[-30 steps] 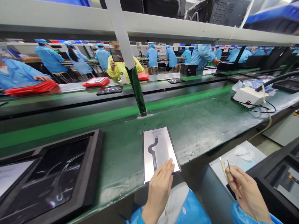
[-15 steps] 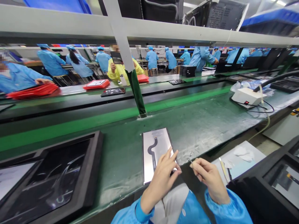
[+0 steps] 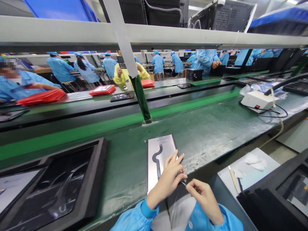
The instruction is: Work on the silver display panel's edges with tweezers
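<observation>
A flat silver panel with a dark, curved ribbon cable lies on the green bench near its front edge. Over the panel's lower right part rests my left hand, its fingers spread apart. Just right of it, my right hand pinches a thin metallic tool between thumb and fingertips. The tool's tip comes close to the panel's right edge beside my left fingers; whether it touches is hidden.
Black foam trays stand at left and lower right. A white board holds a knife and wipes. A white device sits at back right. A green post rises behind the panel; people work beyond.
My right hand has moved left and slightly down with the thin tool, bringing it beside my left fingers. The left hand has stayed over the panel. The view has shifted slightly.
</observation>
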